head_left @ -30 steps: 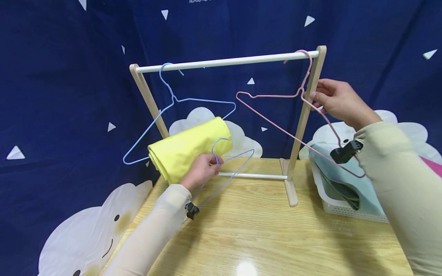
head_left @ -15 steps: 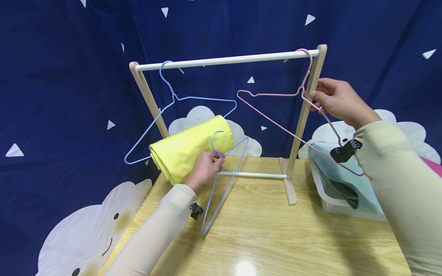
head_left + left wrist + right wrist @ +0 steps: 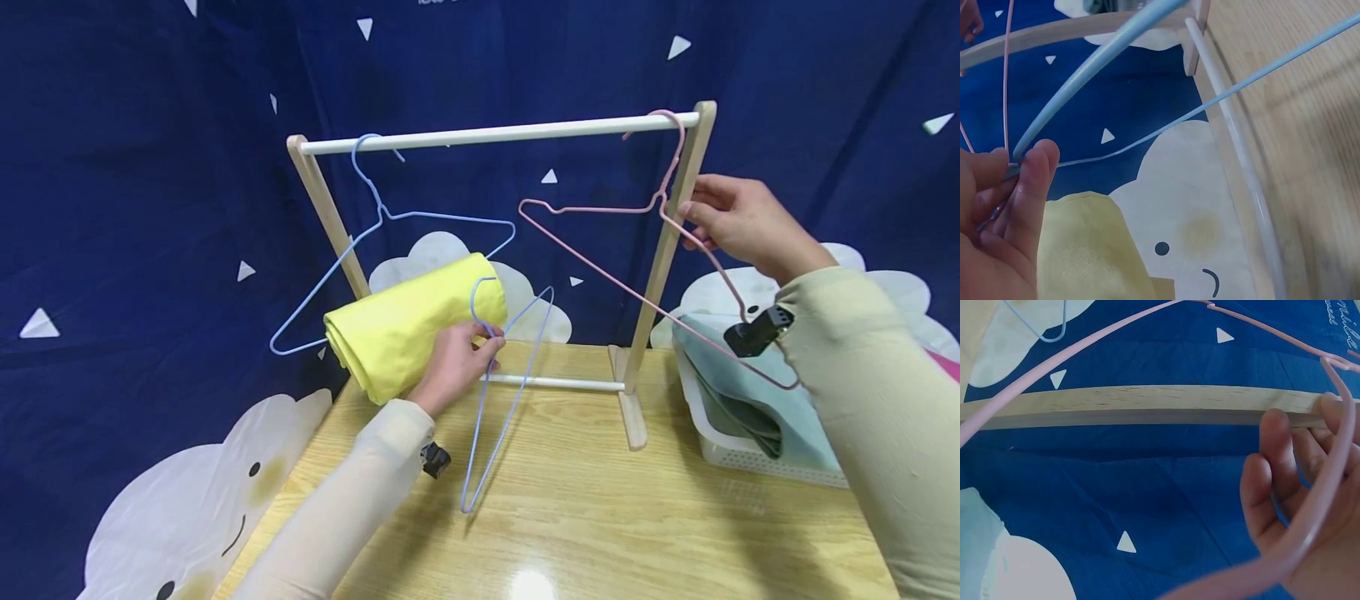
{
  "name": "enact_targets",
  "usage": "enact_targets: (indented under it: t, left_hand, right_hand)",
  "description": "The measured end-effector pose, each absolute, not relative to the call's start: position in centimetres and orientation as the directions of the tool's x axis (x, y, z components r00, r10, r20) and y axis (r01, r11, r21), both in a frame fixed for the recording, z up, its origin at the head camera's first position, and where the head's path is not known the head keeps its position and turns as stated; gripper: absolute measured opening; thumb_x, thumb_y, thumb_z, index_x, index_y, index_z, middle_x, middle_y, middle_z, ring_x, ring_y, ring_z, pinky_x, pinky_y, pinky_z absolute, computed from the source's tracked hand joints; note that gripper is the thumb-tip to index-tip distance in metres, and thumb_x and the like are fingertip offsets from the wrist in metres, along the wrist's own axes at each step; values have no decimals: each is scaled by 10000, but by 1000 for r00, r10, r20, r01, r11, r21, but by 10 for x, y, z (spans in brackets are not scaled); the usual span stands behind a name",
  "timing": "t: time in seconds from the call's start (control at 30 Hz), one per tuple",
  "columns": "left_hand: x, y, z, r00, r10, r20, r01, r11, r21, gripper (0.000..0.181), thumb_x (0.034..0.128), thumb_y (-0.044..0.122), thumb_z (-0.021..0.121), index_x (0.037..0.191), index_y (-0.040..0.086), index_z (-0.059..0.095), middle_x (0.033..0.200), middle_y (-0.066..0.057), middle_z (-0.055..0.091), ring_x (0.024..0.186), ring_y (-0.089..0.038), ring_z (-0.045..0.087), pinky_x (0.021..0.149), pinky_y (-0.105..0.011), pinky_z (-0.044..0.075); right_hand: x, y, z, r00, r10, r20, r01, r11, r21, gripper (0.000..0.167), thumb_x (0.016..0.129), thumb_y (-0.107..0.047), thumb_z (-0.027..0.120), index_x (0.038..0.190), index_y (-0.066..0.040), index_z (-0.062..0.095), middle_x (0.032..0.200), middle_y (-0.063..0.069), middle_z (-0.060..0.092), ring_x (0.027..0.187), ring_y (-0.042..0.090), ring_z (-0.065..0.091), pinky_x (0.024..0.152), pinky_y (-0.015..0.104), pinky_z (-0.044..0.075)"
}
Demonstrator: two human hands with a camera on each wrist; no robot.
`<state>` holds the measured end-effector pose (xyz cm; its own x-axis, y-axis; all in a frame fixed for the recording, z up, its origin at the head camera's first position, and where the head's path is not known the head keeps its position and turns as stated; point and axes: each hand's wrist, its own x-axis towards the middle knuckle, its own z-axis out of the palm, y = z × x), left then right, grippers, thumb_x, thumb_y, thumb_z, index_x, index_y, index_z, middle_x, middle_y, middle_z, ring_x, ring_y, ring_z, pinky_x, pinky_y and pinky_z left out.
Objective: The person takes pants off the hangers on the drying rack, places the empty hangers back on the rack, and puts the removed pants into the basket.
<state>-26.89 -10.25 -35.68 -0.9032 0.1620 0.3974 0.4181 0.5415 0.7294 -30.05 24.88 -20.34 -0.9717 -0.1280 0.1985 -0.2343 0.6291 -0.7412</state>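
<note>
My left hand (image 3: 459, 360) pinches a blue wire hanger (image 3: 516, 398) near its neck, just below the hook; its body hangs tilted over the table. In the left wrist view, thumb and fingertips meet on the blue hanger (image 3: 1091, 69). Behind that hand, a folded yellow cloth (image 3: 397, 321) hangs over the lower bar of another blue hanger (image 3: 450, 218) on the rack's rail (image 3: 495, 133). My right hand (image 3: 742, 223) grips the right wooden post (image 3: 667, 242) of the rack, thumb in front. Close beside it, a pink hanger (image 3: 592, 265) hangs from the rail, crossing the right wrist view.
A white basket (image 3: 705, 421) with a light blue-green cloth (image 3: 757, 383) stands at the right. The rack's foot (image 3: 632, 421) and lower bar (image 3: 562, 383) rest at the back of the wooden table (image 3: 600, 517). A dark blue curtain (image 3: 150, 167) hangs behind.
My left hand has moved a little right, and the blue hanger in it has turned to hang steeper and narrower. The right hand stays at the post.
</note>
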Motion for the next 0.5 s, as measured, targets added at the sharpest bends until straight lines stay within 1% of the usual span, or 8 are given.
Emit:
enact_targets:
  t: [0.13, 0.23, 0.3, 0.37, 0.5]
  left_hand:
    - [-266, -100, -356, -901, 163, 401, 420, 554, 719, 121, 928, 167, 674, 963, 69, 736, 992, -67, 762, 541, -111, 672, 503, -195, 493]
    - [-265, -97, -354, -891, 163, 423, 438, 553, 709, 110, 925, 152, 679, 967, 64, 729, 1034, -69, 750, 531, -79, 659, 510, -198, 512]
    - [-264, -94, -352, -882, 170, 439, 456, 541, 706, 101, 920, 138, 682, 966, 59, 726, 1072, -71, 743, 541, -99, 671, 522, -201, 527]
    - [-262, -91, -350, -875, 181, 450, 472, 525, 708, 94, 913, 126, 688, 958, 52, 724, 1075, -78, 745, 556, -148, 687, 525, -205, 537]
    - [-261, -84, -346, -873, 191, 449, 479, 508, 716, 100, 915, 126, 686, 950, 41, 726, 994, -103, 744, 585, -227, 704, 515, -197, 530]
  right_hand:
    - [-301, 248, -205, -971, -132, 201, -239, 633, -737, 505, 1045, -340, 448, 1505, -140, 394, 1257, -46, 617, 777, 76, 590, 711, 166, 549]
    - [-301, 248, -205, -970, -132, 205, -241, 647, -723, 499, 1045, -352, 443, 1497, -145, 406, 1261, -13, 614, 775, 85, 594, 707, 173, 547]
    - [-301, 249, -204, -971, -128, 202, -236, 657, -716, 493, 1046, -360, 436, 1495, -157, 412, 1252, -11, 616, 779, 93, 597, 703, 178, 544]
    - [-300, 249, -204, -970, -128, 205, -237, 666, -708, 492, 1047, -367, 430, 1493, -159, 415, 1264, 8, 615, 782, 103, 603, 700, 183, 541]
    - [-299, 249, -204, -972, -125, 201, -232, 672, -703, 505, 1047, -388, 423, 1502, -170, 405, 1309, 30, 602, 793, 122, 604, 700, 190, 534]
